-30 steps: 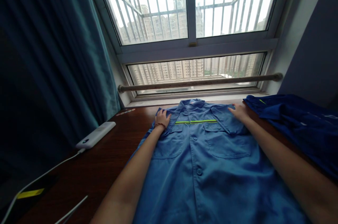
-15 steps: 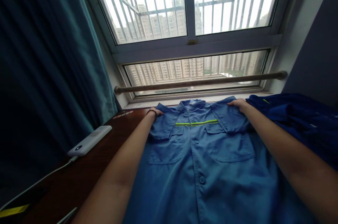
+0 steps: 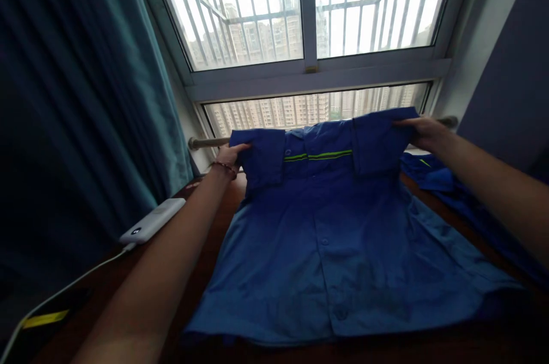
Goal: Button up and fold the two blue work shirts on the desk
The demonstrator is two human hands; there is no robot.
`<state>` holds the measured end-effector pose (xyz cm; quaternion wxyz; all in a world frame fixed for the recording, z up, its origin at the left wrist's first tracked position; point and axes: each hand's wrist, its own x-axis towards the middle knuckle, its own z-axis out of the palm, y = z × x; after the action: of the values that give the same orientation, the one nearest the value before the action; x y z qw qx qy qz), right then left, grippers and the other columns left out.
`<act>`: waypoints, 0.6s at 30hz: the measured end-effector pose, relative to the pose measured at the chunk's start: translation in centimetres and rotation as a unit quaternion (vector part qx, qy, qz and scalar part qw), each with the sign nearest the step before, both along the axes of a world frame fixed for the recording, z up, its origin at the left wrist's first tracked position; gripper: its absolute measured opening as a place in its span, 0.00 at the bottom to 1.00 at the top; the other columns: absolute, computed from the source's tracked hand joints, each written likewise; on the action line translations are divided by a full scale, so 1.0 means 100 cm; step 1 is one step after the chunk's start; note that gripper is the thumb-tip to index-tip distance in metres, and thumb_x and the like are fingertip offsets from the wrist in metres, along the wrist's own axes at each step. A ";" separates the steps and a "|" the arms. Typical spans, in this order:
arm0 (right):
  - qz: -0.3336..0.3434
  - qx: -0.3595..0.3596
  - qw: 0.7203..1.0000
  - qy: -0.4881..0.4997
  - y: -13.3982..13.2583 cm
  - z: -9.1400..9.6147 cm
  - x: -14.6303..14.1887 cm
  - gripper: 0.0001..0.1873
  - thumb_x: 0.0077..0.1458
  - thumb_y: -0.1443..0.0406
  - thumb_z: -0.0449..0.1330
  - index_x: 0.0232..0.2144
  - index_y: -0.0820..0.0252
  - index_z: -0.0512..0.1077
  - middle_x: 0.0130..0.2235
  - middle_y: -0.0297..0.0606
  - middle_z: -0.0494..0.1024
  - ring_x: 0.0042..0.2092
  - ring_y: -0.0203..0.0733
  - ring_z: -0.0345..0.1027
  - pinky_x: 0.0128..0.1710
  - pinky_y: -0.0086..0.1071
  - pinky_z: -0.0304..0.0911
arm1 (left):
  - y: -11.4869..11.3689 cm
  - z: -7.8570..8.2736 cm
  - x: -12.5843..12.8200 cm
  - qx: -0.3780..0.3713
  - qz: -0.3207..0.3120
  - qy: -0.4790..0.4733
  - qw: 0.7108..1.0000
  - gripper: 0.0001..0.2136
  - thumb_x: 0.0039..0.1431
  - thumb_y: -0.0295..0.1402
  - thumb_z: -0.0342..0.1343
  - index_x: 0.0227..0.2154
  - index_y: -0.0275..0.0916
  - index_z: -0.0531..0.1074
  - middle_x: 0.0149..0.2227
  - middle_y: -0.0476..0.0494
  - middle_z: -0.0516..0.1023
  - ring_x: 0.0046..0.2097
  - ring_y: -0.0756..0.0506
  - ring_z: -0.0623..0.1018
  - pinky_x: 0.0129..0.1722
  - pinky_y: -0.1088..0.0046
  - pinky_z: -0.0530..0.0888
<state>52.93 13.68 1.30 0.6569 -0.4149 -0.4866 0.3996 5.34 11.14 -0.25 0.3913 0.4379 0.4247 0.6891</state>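
Observation:
A blue buttoned work jacket [image 3: 317, 238] with a yellow-green stripe across its chest lies front up, its lower part spread on the dark wooden table [image 3: 234, 195]. Its upper end is lifted, with the sleeves folded inward over the front. My left hand [image 3: 229, 159], with a bracelet at the wrist, pinches the folded edge at the upper left corner. At the upper right corner my right hand [image 3: 422, 128] grips the other folded edge. The fabric hides part of my fingers on both sides.
A darker blue garment [image 3: 446, 178] lies to the right. On the left are a white power bank [image 3: 152, 220] with a white cable [image 3: 81, 284] and a dark item with a yellow strip [image 3: 46, 318]. Behind are a horizontal rail [image 3: 208, 142], a barred window and a teal curtain [image 3: 141, 95].
Both hands have raised the jacket's upper end off the table and moved farther apart. The hem now shows near the bottom of the view.

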 end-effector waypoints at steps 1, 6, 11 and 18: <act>0.039 -0.040 0.998 -0.020 -0.020 -0.012 0.005 0.11 0.42 0.79 0.55 0.32 0.70 0.69 0.34 0.43 0.74 0.32 0.38 0.70 0.37 0.37 0.64 | -0.018 -0.012 0.000 -0.013 -0.012 0.015 1.000 0.17 0.31 0.24 0.62 0.30 0.30 0.70 0.28 0.45 0.75 0.31 0.45 0.75 0.35 0.67 0.74; 0.088 -0.165 0.976 -0.107 -0.120 -0.103 0.028 0.22 0.30 0.73 0.63 0.33 0.56 0.70 0.32 0.38 0.75 0.34 0.44 0.70 0.41 0.38 0.63 | -0.112 -0.083 -0.005 -0.122 -0.068 0.132 0.981 0.21 0.28 0.29 0.64 0.32 0.32 0.70 0.30 0.45 0.76 0.34 0.43 0.75 0.39 0.67 0.72; 0.190 -0.299 0.918 -0.180 -0.179 -0.134 0.039 0.50 0.23 0.73 0.65 0.53 0.45 0.55 0.45 0.40 0.71 0.41 0.50 0.68 0.38 0.38 0.66 | -0.173 -0.101 -0.017 -0.188 -0.188 0.287 0.920 0.29 0.30 0.34 0.65 0.42 0.36 0.68 0.39 0.43 0.75 0.42 0.41 0.73 0.42 0.67 0.70; 0.230 -0.289 0.890 -0.267 -0.186 -0.106 0.023 0.45 0.32 0.65 0.65 0.55 0.56 0.54 0.45 0.43 0.71 0.45 0.49 0.66 0.44 0.36 0.63 | -0.179 -0.092 -0.012 -0.240 -0.180 0.284 0.911 0.20 0.31 0.37 0.64 0.32 0.33 0.73 0.32 0.42 0.77 0.35 0.42 0.75 0.39 0.66 0.71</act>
<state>55.24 -4.92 -9.30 0.2424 -0.5538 -0.5887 0.5365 4.19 -6.77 -9.46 0.4647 0.5767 0.5845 0.3315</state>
